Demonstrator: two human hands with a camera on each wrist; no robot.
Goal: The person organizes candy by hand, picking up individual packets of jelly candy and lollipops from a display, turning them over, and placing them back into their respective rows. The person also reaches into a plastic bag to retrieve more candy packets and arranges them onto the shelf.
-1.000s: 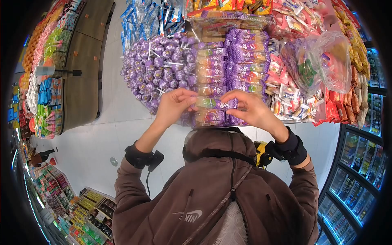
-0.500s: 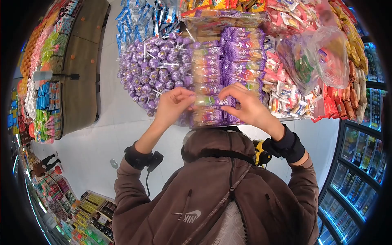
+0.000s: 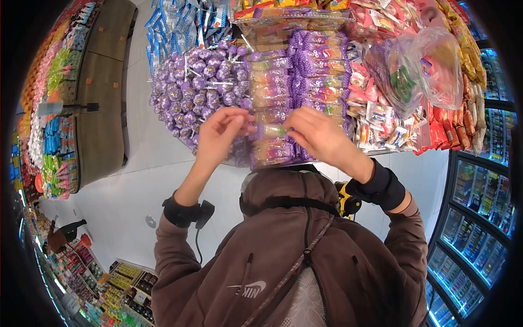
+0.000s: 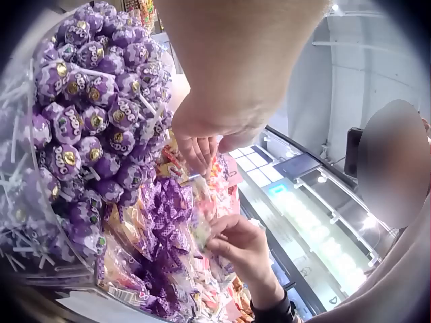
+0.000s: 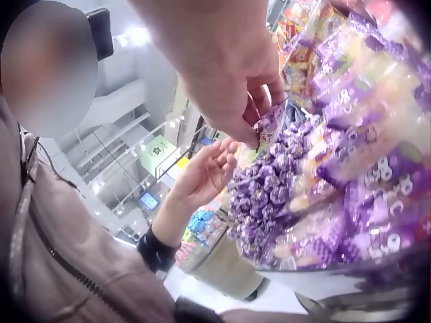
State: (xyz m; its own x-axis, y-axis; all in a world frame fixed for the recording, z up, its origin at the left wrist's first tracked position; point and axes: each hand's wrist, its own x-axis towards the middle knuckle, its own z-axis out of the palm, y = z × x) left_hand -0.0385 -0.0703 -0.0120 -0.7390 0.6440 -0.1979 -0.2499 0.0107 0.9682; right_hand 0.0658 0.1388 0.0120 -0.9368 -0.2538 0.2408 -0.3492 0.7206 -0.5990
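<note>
right hand [image 3: 321, 136] pinches a candy pack [image 3: 272, 131]; left hand [image 3: 217, 135], fingers loose and spread, is beside purple lollipops [image 3: 190, 82].

Just up and left of the left fingers [image 3: 231, 117] there's a big ball of purple lollipops [image 3: 199, 82], sticks poking out everywhere, with blue packets [image 3: 180, 22] hanging further up past it. Off to the right of the right fingers [image 3: 305, 122] is a clear plastic bag [image 3: 430, 71] stuffed with mixed sweets, with red snack packs [image 3: 449, 133] just below it and lit drink coolers [image 3: 474, 229] well off, down and to the right. White floor tiles [image 3: 125, 185] show below the left fingers.
</note>
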